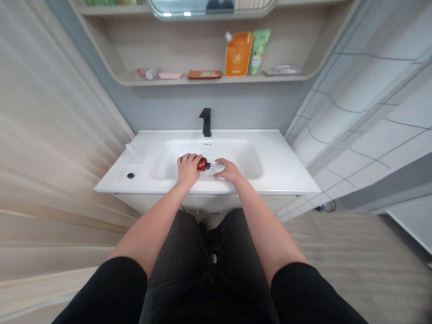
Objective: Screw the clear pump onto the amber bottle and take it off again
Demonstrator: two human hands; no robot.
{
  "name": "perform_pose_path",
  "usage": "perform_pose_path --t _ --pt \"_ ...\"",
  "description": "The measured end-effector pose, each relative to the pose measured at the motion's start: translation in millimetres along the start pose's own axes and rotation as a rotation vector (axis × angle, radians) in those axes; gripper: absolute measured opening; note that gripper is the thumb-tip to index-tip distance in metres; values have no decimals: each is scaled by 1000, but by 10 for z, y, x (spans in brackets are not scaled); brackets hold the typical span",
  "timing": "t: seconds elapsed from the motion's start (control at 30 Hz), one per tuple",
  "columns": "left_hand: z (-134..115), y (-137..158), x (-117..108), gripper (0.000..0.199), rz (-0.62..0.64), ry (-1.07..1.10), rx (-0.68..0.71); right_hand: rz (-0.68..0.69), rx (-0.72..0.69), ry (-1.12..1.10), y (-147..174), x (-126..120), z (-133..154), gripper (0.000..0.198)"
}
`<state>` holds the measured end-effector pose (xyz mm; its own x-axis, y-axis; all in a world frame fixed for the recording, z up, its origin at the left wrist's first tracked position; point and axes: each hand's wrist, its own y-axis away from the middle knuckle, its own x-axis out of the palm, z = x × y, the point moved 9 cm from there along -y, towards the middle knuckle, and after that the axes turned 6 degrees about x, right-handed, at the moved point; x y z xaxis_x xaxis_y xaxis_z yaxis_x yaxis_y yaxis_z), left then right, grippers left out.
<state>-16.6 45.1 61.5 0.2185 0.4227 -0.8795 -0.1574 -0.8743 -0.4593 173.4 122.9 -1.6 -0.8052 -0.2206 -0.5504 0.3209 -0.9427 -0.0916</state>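
Black sleeves (108, 288); amber bottle (202, 164) jutting from left fingers (192, 157).

Probably a bathroom: sink (248, 157), faucet (206, 122)

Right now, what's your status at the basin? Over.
Left grip on brown bottle, held sideways, neck toward container. Right grip on clear container. Both over basin. Nothing visibly in the way; tap stands beyond, apart from both.
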Motion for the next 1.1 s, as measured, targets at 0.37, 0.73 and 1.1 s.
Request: perform_pose_path --t 0.37,0.73,1.1 --pt "-20 2 -16 61 -7 9 9 -4 8 10 -7 -4 -12 74" --pt "-42 7 -33 60 6 -4 7 -5 13 19 11 -6 15 73" --pt "-43 8 -34 68 27 26 -2 -11 6 15 20 -12 39 73"
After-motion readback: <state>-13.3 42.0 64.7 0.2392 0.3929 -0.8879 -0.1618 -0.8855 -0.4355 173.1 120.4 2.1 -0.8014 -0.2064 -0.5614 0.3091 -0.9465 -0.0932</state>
